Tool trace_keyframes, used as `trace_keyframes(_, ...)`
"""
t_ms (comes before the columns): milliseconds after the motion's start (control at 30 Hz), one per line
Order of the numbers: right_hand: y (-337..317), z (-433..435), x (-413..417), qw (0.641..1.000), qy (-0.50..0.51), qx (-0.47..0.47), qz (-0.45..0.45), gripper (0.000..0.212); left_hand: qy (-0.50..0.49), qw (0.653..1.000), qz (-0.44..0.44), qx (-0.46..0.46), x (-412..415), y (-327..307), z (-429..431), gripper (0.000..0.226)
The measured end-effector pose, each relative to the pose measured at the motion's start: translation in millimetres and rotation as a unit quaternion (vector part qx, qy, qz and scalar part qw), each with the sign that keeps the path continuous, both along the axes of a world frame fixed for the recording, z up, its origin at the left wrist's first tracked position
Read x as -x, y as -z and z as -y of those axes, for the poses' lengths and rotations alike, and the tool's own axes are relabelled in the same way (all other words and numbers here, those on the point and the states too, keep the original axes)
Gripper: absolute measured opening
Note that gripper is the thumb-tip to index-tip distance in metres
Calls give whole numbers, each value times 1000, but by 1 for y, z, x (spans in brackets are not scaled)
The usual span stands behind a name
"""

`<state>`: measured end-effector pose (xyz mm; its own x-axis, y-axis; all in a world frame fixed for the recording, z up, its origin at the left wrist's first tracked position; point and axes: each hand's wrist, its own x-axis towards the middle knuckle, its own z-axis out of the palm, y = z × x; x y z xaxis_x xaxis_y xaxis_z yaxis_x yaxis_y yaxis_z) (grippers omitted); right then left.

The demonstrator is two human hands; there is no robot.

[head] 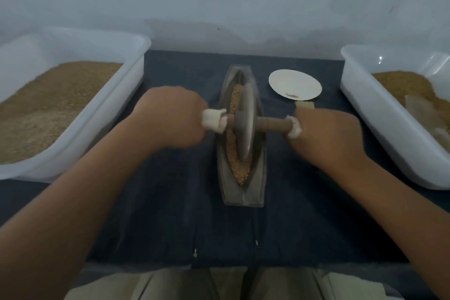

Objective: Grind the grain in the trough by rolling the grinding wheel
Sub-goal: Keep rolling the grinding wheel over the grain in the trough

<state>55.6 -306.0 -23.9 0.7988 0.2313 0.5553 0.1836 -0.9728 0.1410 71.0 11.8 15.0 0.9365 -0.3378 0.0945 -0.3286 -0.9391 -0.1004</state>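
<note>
Left hand (170,117) and right hand (326,134) grip the handle (270,124), fingers curled. Keep the wheel (246,126) between them upright — press evenly.

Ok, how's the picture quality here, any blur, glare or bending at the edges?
Head view: dim, bluish and soft overall; the left hand and right hand on the grinding wheel look slightly blurred; wide-angle distortion bows the left tub and right tub; a small glare spot sits on the right tub's far wall.

left hand (170,118) — grips axle (272,124) | right hand (327,135) — grips axle | forearms outstretched
</note>
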Motion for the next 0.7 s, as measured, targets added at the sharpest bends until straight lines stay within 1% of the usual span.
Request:
trace_keyframes(67, 0, 3, 14, 1000, -21, -1, 13, 44, 9, 1000, 14, -4, 13, 4, -4, 19)
trace_keyframes(133, -4, 2, 9, 1000, -20, -4, 11, 43, -3, 1000, 12, 0, 9, 4, -1, 18)
trace_keyframes(267, -12, -12, -43, 1000, 4, 1, -20, 40, -57, 998, 6, 32, -25, 1, 9, 15)
trace_keyframes(400, -15, -15, -72, 998, 27, -14, -56, 38, -71, 997, 25, 20, -47, -10, 20, 16)
trace_keyframes(533, -5, -8, -40, 998, 29, -20, -60, 41, -44, 998, 30, -15, -35, -13, 20, 13)
trace_keyframes(633, 3, -2, -4, 999, 20, -21, -30, 48, -8, 999, 36, -29, -10, -6, 10, 15)
trace_keyframes(700, 7, 1, 9, 999, 8, -25, -19, 47, 6, 999, 39, -28, 1, -3, 5, 17)
